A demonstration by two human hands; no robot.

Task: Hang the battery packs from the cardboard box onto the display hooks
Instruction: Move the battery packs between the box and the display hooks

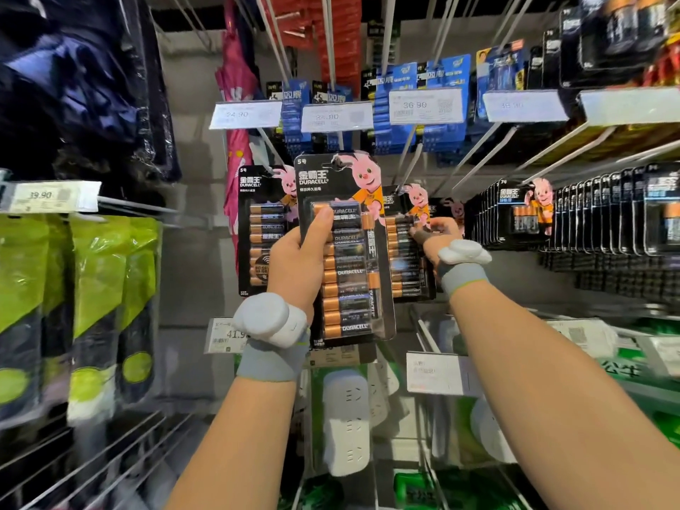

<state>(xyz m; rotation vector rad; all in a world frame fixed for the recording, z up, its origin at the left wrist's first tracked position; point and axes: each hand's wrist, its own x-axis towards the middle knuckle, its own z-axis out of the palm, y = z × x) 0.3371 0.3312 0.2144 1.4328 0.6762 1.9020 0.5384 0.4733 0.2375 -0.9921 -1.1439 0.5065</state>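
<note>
The left grip [294,259] is raised on an upright forearm and is clamped on a battery pack [349,274], with the thumb laid across its front and the fingers behind. The pack is held upright, rising above the grip. The right grip [439,233] is stretched further forward, its fingers curled onto the edge of a hung pack [404,259] just left of it.

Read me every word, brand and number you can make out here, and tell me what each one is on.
"金霸王", "DURACELL", "5号": battery pack in the left hand.
"DURACELL": hanging pack left of it.
"24.90": left price tag.
"36.90": middle price tag.
"39.90": price tag over the green pouches.
"41.9", cut off: lower price tag.
Too blurred: other tags, and the rear pack that the right hand grips.
</note>
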